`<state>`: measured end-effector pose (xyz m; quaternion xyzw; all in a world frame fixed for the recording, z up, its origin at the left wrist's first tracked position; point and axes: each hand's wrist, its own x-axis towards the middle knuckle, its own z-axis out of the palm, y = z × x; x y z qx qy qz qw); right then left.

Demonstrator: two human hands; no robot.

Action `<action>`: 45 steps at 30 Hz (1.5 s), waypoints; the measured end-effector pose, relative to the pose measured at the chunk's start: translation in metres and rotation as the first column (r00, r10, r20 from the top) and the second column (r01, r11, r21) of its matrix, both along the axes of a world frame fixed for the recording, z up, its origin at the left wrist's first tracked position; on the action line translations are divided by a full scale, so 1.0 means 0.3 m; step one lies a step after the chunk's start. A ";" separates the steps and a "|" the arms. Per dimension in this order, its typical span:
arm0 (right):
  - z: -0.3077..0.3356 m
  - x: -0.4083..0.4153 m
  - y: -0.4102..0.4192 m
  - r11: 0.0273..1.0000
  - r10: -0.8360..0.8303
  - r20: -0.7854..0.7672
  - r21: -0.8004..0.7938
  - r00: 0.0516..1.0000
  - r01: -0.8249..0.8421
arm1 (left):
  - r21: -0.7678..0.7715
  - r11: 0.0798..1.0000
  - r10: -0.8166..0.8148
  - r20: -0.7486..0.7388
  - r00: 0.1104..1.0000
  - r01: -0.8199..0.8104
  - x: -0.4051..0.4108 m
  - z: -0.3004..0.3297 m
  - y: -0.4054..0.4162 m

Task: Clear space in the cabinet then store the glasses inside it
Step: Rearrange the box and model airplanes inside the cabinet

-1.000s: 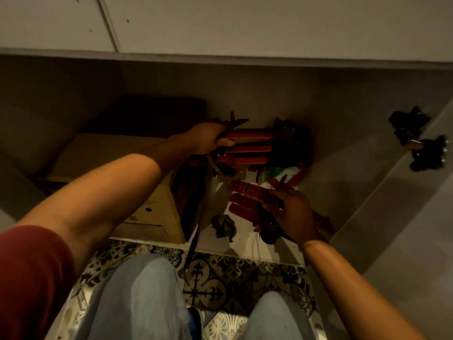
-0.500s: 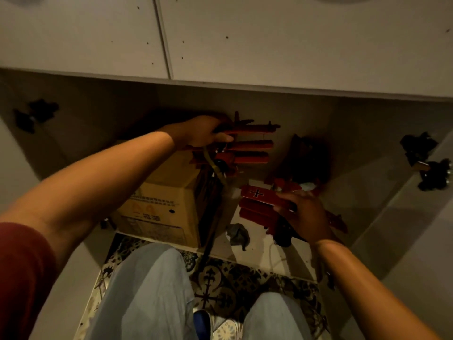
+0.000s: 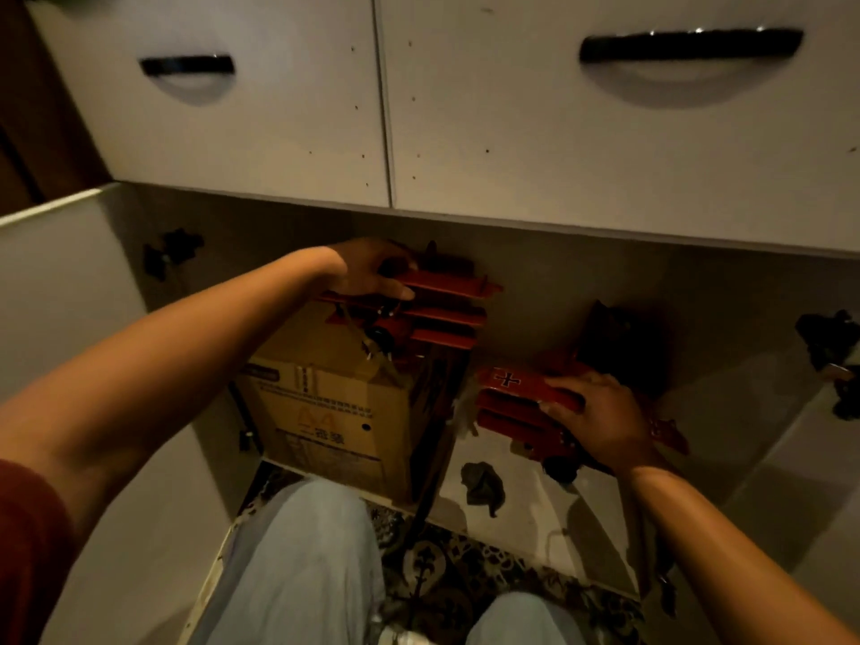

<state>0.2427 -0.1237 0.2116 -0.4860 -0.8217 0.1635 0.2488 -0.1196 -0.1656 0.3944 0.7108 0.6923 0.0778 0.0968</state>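
The glasses named in the task are nowhere in view; what each hand has taken up instead is a red model triplane, part of clearing room. The upper triplane (image 3: 433, 314) is held above the cardboard box (image 3: 325, 407) at the left of the cabinet floor (image 3: 521, 467); the left hand (image 3: 367, 272) curls over its top wing near the wing's left end, thumb underneath. The lower triplane (image 3: 526, 402), marked with a black cross on its top wing, lies near the floor's front edge toward the right, and the right hand (image 3: 600, 421) wraps around its wings and body from the right.

Both models look light and rigid, probably painted metal or plastic. The stacked wings are thin and joined by slim struts, so they seem the parts likeliest to bend or snap. A grip across the fuselage, or spanning all three wings close to the body, would likely be safer than pinching one wingtip. Small wheels and a propeller may catch on the box flap.

A crumpled dark scrap (image 3: 481, 486) lies on the floor near its front edge. Something dark (image 3: 619, 337) stands at the back right; I cannot tell what it is. Two drawers with black handles (image 3: 688, 41) sit above the opening.
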 end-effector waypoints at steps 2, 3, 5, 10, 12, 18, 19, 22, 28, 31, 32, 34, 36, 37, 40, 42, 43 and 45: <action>0.014 -0.033 0.011 1.000 0.005 0.009 0.020 1.000 -0.005 | 0.002 0.999 0.032 0.015 0.999 -0.032 -0.051 -0.021 -0.016; 0.020 -0.046 0.015 1.000 0.009 0.004 0.025 1.000 -0.009 | -0.004 0.999 0.044 0.031 0.999 -0.044 -0.075 -0.030 -0.024; 0.038 -0.075 0.019 0.999 0.025 -0.021 0.032 0.999 -0.025 | -0.026 0.997 0.074 0.049 0.996 -0.073 -0.119 -0.039 -0.040; 0.085 -0.147 0.050 0.994 0.064 -0.020 0.091 0.998 -0.062 | -0.032 0.993 0.111 0.045 0.993 -0.110 -0.196 -0.086 -0.065; 0.090 -0.173 0.069 0.994 0.059 -0.007 0.093 0.998 -0.059 | -0.023 0.991 0.131 0.009 0.991 -0.131 -0.230 -0.110 -0.062; 0.114 -0.274 0.120 0.996 0.066 -0.017 0.059 0.998 -0.065 | -0.014 0.983 0.183 -0.017 0.983 -0.183 -0.347 -0.152 -0.064; 0.123 -0.303 0.128 0.996 0.062 -0.025 0.068 0.998 -0.060 | -0.021 0.980 0.195 -0.015 0.981 -0.196 -0.368 -0.154 -0.069; 0.160 -0.395 0.142 0.995 0.067 -0.033 0.077 0.997 -0.065 | -0.042 0.976 0.215 -0.024 0.976 -0.215 -0.437 -0.161 -0.090; 0.206 -0.528 0.205 0.991 0.132 -0.125 0.001 0.983 -0.133 | -0.028 0.972 0.235 -0.001 0.972 -0.235 -0.540 -0.198 -0.103; 0.213 -0.594 0.235 0.988 0.137 -0.152 -0.056 0.979 -0.147 | -0.028 0.969 0.245 -0.006 0.970 -0.245 -0.594 -0.215 -0.084; 0.210 -0.614 0.244 0.988 0.132 -0.152 -0.064 0.979 -0.143 | -0.021 0.969 0.245 -0.010 0.969 -0.245 -0.608 -0.224 -0.077; 0.197 -0.656 0.262 0.989 0.120 -0.162 -0.063 0.979 -0.132 | -0.017 0.969 0.244 -0.011 0.970 -0.245 -0.636 -0.244 -0.077; 0.202 -0.696 0.286 0.992 0.113 -0.140 -0.037 0.984 -0.119 | -0.008 0.970 0.244 -0.020 0.970 -0.244 -0.663 -0.252 -0.076; 0.214 -0.714 0.299 0.993 0.110 -0.118 -0.038 0.987 -0.115 | -0.010 0.971 0.237 -0.016 0.971 -0.237 -0.676 -0.250 -0.069; 0.266 -0.750 0.352 0.992 0.095 -0.038 -0.079 0.995 -0.098 | -0.013 0.980 0.197 -0.006 0.980 -0.197 -0.708 -0.244 -0.045; 0.301 -0.765 0.382 0.995 0.087 0.046 -0.047 0.995 -0.085 | -0.013 0.982 0.186 -0.017 0.982 -0.186 -0.722 -0.240 -0.027; 0.308 -0.770 0.397 0.996 0.089 0.064 -0.012 0.994 -0.088 | -0.013 0.983 0.183 -0.014 0.983 -0.183 -0.730 -0.239 -0.018; 0.319 -0.783 0.409 0.994 0.106 0.049 0.029 0.993 -0.108 | -0.007 0.985 0.175 -0.020 0.984 -0.175 -0.749 -0.242 -0.005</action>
